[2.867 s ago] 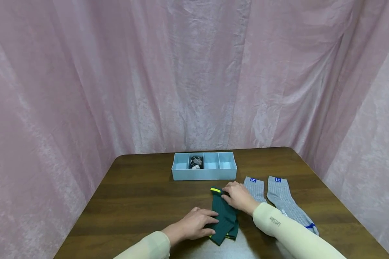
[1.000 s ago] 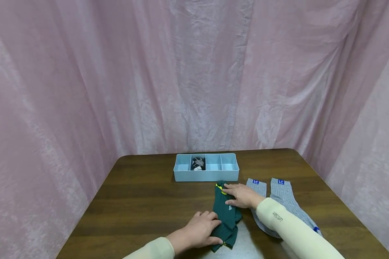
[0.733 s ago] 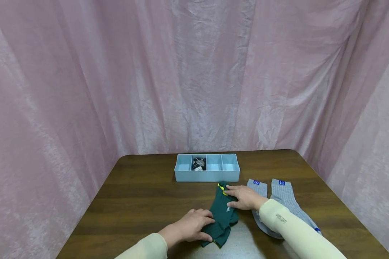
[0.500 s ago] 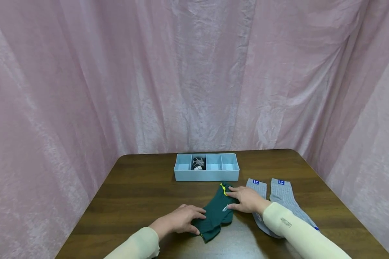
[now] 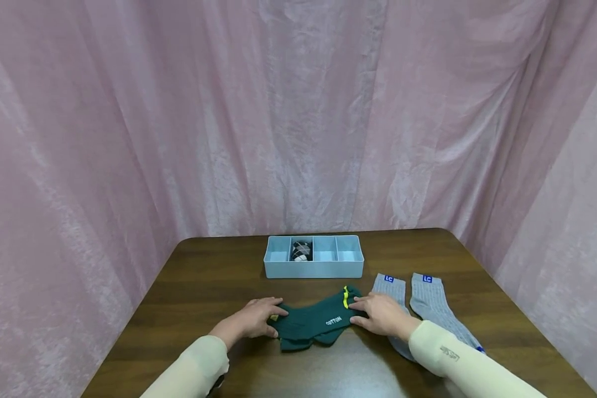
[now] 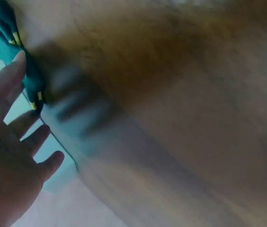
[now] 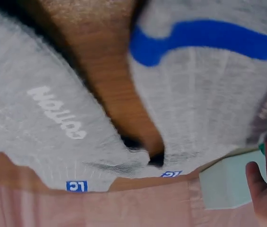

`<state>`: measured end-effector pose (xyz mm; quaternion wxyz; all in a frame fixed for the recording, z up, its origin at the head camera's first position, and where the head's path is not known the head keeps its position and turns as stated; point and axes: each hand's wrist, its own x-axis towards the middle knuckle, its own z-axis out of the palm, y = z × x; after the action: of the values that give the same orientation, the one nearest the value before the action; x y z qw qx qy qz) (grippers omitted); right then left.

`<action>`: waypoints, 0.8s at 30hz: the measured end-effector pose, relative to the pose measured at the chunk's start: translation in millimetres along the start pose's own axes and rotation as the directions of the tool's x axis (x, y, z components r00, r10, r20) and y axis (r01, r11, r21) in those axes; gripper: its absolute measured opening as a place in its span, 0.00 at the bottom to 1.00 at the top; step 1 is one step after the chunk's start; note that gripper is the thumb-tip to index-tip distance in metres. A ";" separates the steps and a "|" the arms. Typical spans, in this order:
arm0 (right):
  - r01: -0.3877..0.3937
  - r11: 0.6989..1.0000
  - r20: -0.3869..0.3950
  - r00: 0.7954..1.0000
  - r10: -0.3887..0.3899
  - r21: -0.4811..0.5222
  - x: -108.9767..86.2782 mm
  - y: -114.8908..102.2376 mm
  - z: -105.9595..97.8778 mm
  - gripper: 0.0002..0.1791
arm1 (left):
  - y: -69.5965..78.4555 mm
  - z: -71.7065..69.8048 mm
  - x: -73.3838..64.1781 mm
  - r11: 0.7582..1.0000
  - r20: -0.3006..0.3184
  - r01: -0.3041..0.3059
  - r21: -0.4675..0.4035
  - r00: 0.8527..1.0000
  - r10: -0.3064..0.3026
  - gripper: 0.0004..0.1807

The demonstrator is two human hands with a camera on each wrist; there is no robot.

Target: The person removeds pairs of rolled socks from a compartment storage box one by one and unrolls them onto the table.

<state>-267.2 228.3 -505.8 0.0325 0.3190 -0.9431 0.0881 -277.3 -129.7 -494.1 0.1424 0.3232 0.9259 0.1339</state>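
A pair of dark green socks (image 5: 308,323) lies stacked and slanting across the table, with yellow bands and the word COTTON on the upper one. My left hand (image 5: 254,319) pinches their left end; in the left wrist view the thumb lies against the green fabric (image 6: 31,78) and the other fingers spread past it. At the right end, my right hand (image 5: 380,314) rests with extended fingertips on the socks beside a yellow band. Two grey socks lie just right, one (image 5: 389,284) partly under the right hand and forearm, the other (image 5: 435,304) farther out.
A light blue box (image 5: 313,270) with several compartments stands at the back of the wooden table (image 5: 204,287). A rolled black-and-white patterned sock (image 5: 301,251) sits in its second compartment from the left. Pink curtains (image 5: 298,121) hang behind the table.
The green socks have swung from pointing away from me to lying nearly crosswise. My left hand has moved left and away with their near end; the right hand stays by the other end.
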 end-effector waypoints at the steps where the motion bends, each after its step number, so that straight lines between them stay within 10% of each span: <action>1: 0.014 1.000 -0.014 1.000 -0.014 0.001 0.4 -1.1 -0.4 0.22 | 0.5 1.2 -1.4 1.000 -0.018 0.008 -0.007 1.000 -0.008 0.27; 7: 0.121 0.991 -0.135 0.984 -0.113 0.050 14.1 -2.6 -4.6 0.18 | 30.0 9.2 -2.3 1.000 -0.171 0.020 0.001 0.985 -0.020 0.22; 12: 0.099 0.988 0.024 0.994 -0.102 0.118 18.7 -0.6 -4.8 0.22 | 52.2 22.0 2.4 0.987 -0.182 0.115 0.115 0.979 -0.093 0.28; 24: 0.055 0.995 0.043 0.997 -0.059 0.087 3.1 -7.9 2.2 0.23 | 40.0 24.3 3.2 0.984 -0.142 0.135 0.114 0.983 -0.118 0.30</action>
<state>-264.9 219.8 -506.5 -0.0003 0.3489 -0.9294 0.1202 -248.8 -93.7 -503.5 0.0675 0.2621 0.9586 0.0889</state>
